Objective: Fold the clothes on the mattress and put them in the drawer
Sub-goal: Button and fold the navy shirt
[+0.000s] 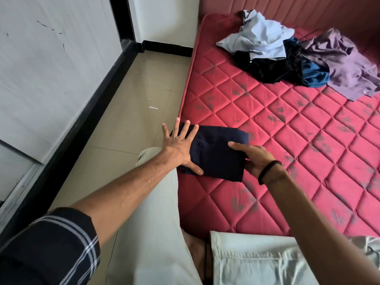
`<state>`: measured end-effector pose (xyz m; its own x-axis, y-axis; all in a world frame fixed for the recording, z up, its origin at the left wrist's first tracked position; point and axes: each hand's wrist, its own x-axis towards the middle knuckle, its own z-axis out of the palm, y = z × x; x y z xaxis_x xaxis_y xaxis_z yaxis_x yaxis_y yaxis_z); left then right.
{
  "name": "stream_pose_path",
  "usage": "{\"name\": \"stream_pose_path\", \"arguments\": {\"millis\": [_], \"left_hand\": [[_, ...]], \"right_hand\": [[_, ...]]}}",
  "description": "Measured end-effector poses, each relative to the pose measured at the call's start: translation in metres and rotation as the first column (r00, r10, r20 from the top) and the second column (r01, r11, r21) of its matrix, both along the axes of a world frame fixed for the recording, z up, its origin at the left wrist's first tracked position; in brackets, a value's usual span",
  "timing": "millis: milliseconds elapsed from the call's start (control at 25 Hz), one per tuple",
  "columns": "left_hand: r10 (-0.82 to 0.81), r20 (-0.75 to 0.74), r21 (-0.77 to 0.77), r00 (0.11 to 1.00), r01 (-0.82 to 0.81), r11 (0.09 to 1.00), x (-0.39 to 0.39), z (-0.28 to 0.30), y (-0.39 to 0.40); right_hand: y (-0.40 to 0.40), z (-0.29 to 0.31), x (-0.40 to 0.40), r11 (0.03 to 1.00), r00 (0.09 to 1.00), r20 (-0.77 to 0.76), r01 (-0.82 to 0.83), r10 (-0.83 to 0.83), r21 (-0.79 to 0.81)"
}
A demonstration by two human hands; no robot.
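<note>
My left hand (180,146) lies flat on the folded navy garment (218,155), fingers straight and spread wide, pointing toward twelve o'clock, thumb stretched toward four o'clock along the cloth's near edge. So that grip is wide and only presses; it holds nothing. My right hand (255,158) takes the garment's side at three o'clock: the thumb lies on top of the cloth and the fingers curl under its edge, so this grip holds the navy garment. A dark band (268,171) circles that wrist.

The garment sits as a compact rectangle at the left edge of the red quilted mattress (287,130), at about nine o'clock on it, just beside the tiled floor (131,112).

Well apart, toward one o'clock near the padded headboard (287,9), lies the unfolded pile: a pale blue shirt (261,38) on top, a black piece (261,68) under it, a teal piece (314,76) beside that, and a mauve shirt (345,62) at the right end, all touching and overlapping.

My pale trouser legs (156,223) fill the six o'clock area, and a checked sleeve (51,247) covers my left upper arm.
</note>
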<state>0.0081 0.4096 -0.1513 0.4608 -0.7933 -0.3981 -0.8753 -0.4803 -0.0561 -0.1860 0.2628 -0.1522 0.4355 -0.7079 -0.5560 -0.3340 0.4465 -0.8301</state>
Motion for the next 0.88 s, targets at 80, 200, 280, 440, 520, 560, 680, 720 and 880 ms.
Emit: {"name": "stream_pose_path", "arguments": {"millis": [80,200,280,440,520,560,680,720,880], "left_hand": [[0.061,0.059,-0.087,0.996,-0.055,0.995,-0.014,0.008,0.007],[0.135,-0.045,-0.372,0.990,-0.141,0.917,-0.034,0.021,0.027],[0.212,-0.618,-0.391,0.757,-0.530,0.752,-0.041,0.033,0.033],[-0.102,-0.779,0.457,-0.618,-0.672,0.583,-0.028,0.059,0.040],[-0.198,-0.717,0.428,-0.669,-0.645,0.633,-0.035,0.072,0.032],[-0.205,-0.772,0.369,-0.601,-0.687,0.626,-0.043,0.072,0.024],[-0.160,-0.927,0.216,-0.340,-0.829,0.515,-0.068,0.050,-0.004],[-0.123,-0.968,0.132,-0.219,-0.859,0.495,-0.072,0.032,-0.010],[0.252,-0.811,-0.321,0.528,-0.762,0.562,-0.071,-0.009,-0.010]], "right_hand": [[0.004,0.021,0.000,0.988,0.987,0.078,-0.142,0.137,0.063],[0.022,0.048,-0.004,0.945,0.975,0.060,-0.193,0.216,-0.265],[0.034,0.071,-0.011,0.835,0.963,0.048,-0.206,0.267,-0.511],[0.077,0.106,-0.040,0.277,0.830,-0.191,-0.378,0.524,-0.883],[0.095,0.105,-0.054,-0.011,0.751,-0.373,-0.439,0.544,-0.899],[0.099,0.100,-0.059,-0.124,0.735,-0.463,-0.468,0.495,-0.875],[0.102,0.069,-0.080,-0.243,0.692,-0.637,-0.590,0.341,-0.770],[0.104,0.056,-0.089,-0.213,0.659,-0.676,-0.646,0.329,-0.733],[0.104,0.011,-0.118,0.103,0.737,-0.601,-0.654,0.311,-0.749]]}}
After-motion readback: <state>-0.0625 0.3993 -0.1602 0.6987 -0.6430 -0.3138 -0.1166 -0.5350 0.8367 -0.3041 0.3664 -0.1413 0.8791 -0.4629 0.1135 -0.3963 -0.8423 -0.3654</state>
